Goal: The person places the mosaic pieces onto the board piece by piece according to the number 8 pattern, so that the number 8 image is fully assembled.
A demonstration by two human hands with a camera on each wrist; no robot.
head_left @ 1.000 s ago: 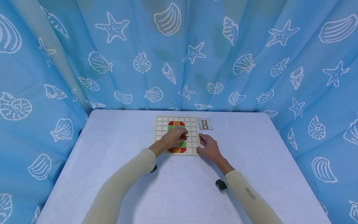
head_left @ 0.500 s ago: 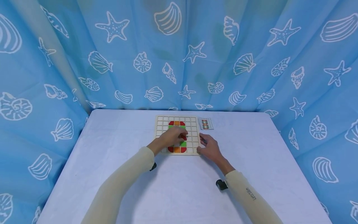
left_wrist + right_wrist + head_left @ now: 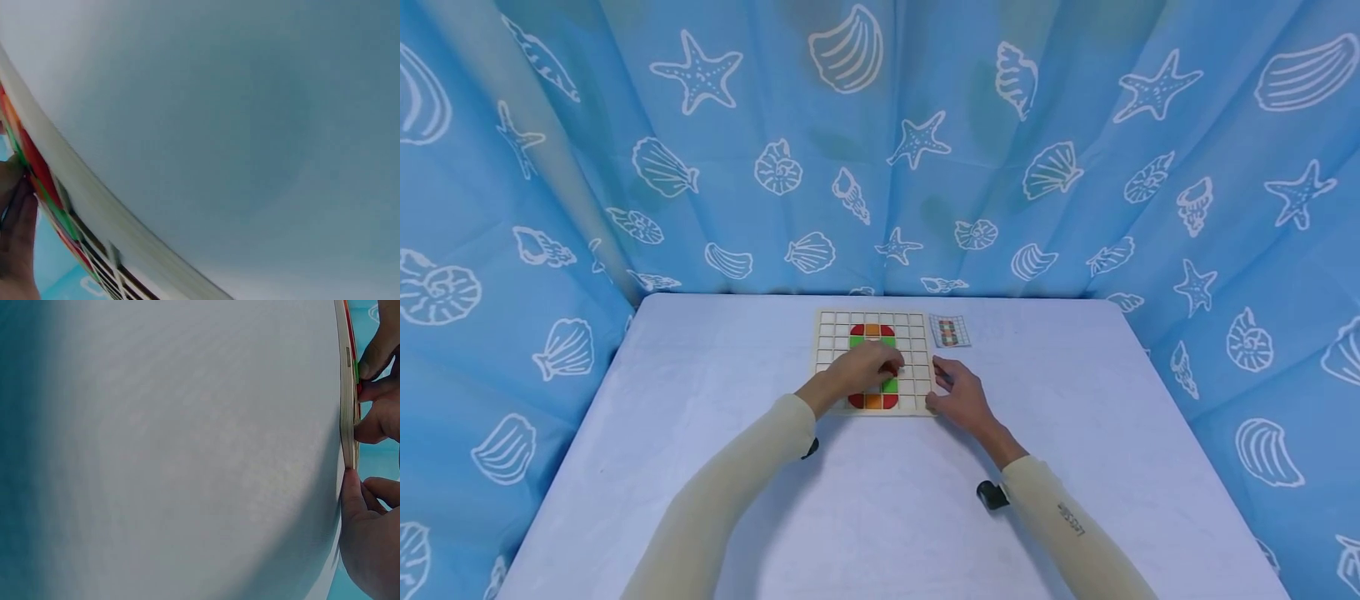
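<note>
A square grid board point(image 3: 917, 343) lies near the table's far edge. Red, orange and green tiles fill part of it, including an orange tile point(image 3: 873, 402) in the near row and a green tile point(image 3: 890, 386) above that row. Over the middle of this pattern my left hand point(image 3: 867, 367) pinches a small red tile point(image 3: 359, 389), mostly covered by the fingers. My right hand point(image 3: 962, 396) grips the board at its near right corner, thumb at the corner and fingers along the right side. The wrist views catch the board only edge-on, with the hands at the margins.
A small pattern card point(image 3: 950, 331) with a matching coloured grid lies just right of the board. White cloth covers the table point(image 3: 737, 350). A blue curtain point(image 3: 880, 167) with shell prints surrounds its back and sides.
My left fingers have shifted slightly over the same spot, and less of the red tile shows between them. The right hand stays at the board's corner.
</note>
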